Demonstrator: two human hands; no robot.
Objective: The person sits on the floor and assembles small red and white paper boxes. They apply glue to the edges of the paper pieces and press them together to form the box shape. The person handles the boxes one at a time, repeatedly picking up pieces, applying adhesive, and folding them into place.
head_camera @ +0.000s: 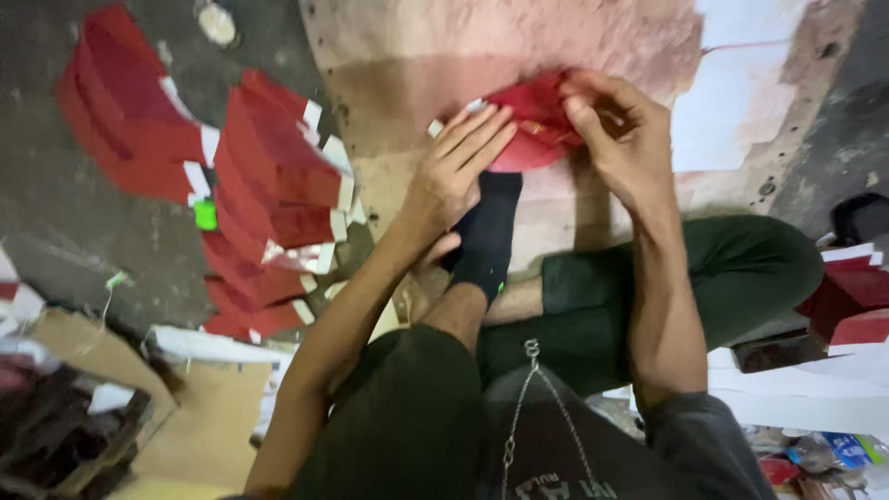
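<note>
Pressing down with flat fingers, the left hand is lying on the near edge of a red paper piece, and its fingers are stretched out close together, not gripping anything. The right hand is bending over the right part of the same red paper piece, with the thumb and the curled fingers pinching its edge, so this hand is holding the paper. The red paper piece is lying on a pale, stained board on the floor, just in front of the person's foot in a black sock, and it is sitting between the two hands. The person is sitting with legs folded, wearing dark green trousers, and a thin metal chain is hanging at the chest. To the left, well apart from the hands, a row of red paper pieces with white tabs is lying overlapped on the dark grey floor. Near the lower left corner a brown cardboard sheet is lying. At the right edge some more red and white sheets are being seen, partly cut off.
</note>
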